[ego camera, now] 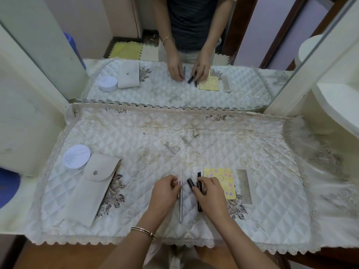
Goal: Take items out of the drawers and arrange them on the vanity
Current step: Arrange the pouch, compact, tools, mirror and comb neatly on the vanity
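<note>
The vanity top is covered by a white quilted cloth (194,136). My left hand (165,193) pinches a thin pink-and-silver pencil (180,202) that lies lengthwise on the cloth near the front middle. My right hand (208,193) rests its fingers on a short black tube (190,182) and a long black stick (199,202) just right of the pencil. A yellow patterned card (223,177) lies right of them, with a fine-toothed comb (245,186) beside it. At the left sit a round white compact (77,156) and a beige snap pouch (91,189).
A mirror (174,55) stands behind the cloth and reflects the hands and items. White cabinet sides rise at left (29,123) and right (330,105). A blue object (7,185) sits at the far left. The cloth's lace edge (116,242) hangs over the front.
</note>
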